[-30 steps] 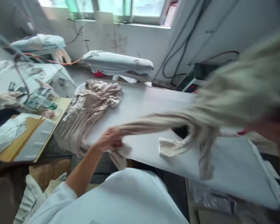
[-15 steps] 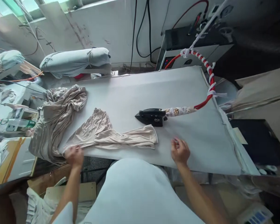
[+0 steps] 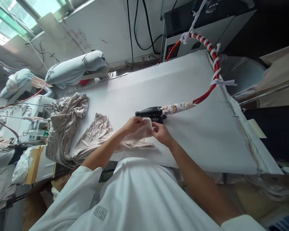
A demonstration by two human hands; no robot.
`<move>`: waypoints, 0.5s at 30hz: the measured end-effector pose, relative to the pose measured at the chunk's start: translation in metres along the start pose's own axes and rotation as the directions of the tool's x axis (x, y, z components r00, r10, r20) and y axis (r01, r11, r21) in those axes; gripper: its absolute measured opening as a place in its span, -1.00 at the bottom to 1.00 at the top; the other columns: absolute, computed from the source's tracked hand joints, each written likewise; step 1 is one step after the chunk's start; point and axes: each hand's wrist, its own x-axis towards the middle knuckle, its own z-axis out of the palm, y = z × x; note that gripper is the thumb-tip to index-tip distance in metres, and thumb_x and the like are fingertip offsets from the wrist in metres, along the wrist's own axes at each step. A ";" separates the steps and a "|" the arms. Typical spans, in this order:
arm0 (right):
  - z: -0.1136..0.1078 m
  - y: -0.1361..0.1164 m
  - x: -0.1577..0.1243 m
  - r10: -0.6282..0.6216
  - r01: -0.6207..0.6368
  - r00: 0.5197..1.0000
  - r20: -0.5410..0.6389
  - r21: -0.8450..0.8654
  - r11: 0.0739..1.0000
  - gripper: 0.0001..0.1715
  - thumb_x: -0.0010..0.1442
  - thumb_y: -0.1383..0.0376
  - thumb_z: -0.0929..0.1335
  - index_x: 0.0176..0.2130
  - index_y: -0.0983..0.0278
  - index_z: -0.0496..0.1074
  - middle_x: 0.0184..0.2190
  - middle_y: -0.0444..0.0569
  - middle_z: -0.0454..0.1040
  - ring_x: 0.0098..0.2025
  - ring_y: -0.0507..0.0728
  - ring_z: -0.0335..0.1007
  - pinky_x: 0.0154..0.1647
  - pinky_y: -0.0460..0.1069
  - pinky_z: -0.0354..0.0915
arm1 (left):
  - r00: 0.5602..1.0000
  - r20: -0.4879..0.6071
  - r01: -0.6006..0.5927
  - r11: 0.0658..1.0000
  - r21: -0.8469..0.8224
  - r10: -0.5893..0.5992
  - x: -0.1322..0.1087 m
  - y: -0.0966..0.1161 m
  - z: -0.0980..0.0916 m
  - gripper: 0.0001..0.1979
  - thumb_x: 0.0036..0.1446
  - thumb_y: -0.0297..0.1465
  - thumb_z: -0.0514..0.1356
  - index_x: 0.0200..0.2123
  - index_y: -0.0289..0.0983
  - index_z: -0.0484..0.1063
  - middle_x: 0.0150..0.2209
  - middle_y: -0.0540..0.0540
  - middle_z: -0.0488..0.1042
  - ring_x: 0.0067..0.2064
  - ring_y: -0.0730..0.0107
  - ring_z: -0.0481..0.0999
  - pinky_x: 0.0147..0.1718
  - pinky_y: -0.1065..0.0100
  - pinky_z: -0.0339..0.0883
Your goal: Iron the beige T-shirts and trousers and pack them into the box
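Note:
A beige garment (image 3: 100, 136) lies stretched along the near side of the white ironing table (image 3: 197, 128). My left hand (image 3: 135, 126) and my right hand (image 3: 161, 133) meet at its right end, both closed on the fabric's edge, which is lifted a little between them. A black iron (image 3: 149, 114) sits just behind my hands, its hose wrapped in red and white (image 3: 207, 91) arching up to the right.
A heap of beige garments (image 3: 65, 126) hangs over the table's left end. A padded sleeve board (image 3: 77, 69) stands behind it. A steam unit (image 3: 192, 30) sits against the back wall. Boxes and a bench with bags are at the left.
The garment was swung down and laid flat on the table. My hands then moved from its left end and the bare table to meet at its right end and take hold.

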 end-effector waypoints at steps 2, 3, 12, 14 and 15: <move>0.013 -0.001 -0.003 -0.006 0.003 0.999 -0.050 -0.068 0.998 -0.34 0.07 -0.27 0.55 -0.31 0.25 0.52 -0.53 -0.16 0.38 -0.53 0.01 0.12 -0.47 -0.05 0.04 | 0.999 -0.045 0.022 0.998 -0.059 -0.025 0.004 0.007 -0.011 -0.41 0.29 0.10 0.29 -0.50 -0.24 0.23 -0.52 0.06 0.14 -0.45 0.49 0.13 -0.45 0.37 -0.03; 0.020 -0.001 -0.004 -0.023 0.018 0.999 -0.048 -0.097 0.995 -0.36 0.11 -0.27 0.52 -0.33 0.24 0.51 -0.53 -0.15 0.39 -0.52 0.03 0.18 -0.44 -0.04 0.10 | 0.997 -0.061 0.040 0.996 -0.078 -0.045 0.005 0.009 -0.014 -0.42 0.29 0.10 0.30 -0.48 -0.24 0.25 -0.52 0.06 0.17 -0.45 0.49 0.15 -0.45 0.38 -0.02; 0.041 -0.051 -0.014 -0.134 0.090 0.982 -0.136 -0.286 0.954 -0.42 0.37 -0.27 0.31 -0.27 0.16 0.33 -0.57 -0.13 0.43 -0.49 0.12 0.38 -0.33 -0.02 0.27 | 0.889 -0.318 -0.209 0.909 0.360 0.330 -0.053 0.007 -0.013 -0.66 0.23 -0.27 0.43 0.03 -0.22 0.55 -0.02 -0.21 0.60 -0.03 0.18 0.58 -0.05 0.25 0.47; 0.038 -0.058 -0.012 -0.150 0.095 0.969 -0.199 -0.262 0.960 -0.39 0.38 -0.30 0.32 -0.19 0.17 0.41 -0.46 -0.06 0.53 -0.47 0.14 0.42 -0.33 -0.01 0.31 | 0.893 -0.190 -0.300 0.853 0.428 0.409 -0.063 0.009 -0.018 -0.78 0.22 -0.31 0.43 -0.10 -0.21 0.58 -0.13 -0.17 0.61 -0.10 0.20 0.57 -0.09 0.27 0.46; 0.037 -0.055 -0.012 -0.142 0.068 0.956 -0.257 -0.277 0.958 -0.39 0.39 -0.29 0.32 -0.13 0.18 0.46 -0.37 -0.01 0.59 -0.43 0.15 0.46 -0.31 0.00 0.35 | 0.886 -0.208 -0.294 0.848 0.441 0.415 -0.064 0.011 -0.028 -0.88 0.24 -0.35 0.40 -0.19 -0.22 0.58 -0.21 -0.14 0.59 -0.15 0.24 0.55 -0.13 0.31 0.44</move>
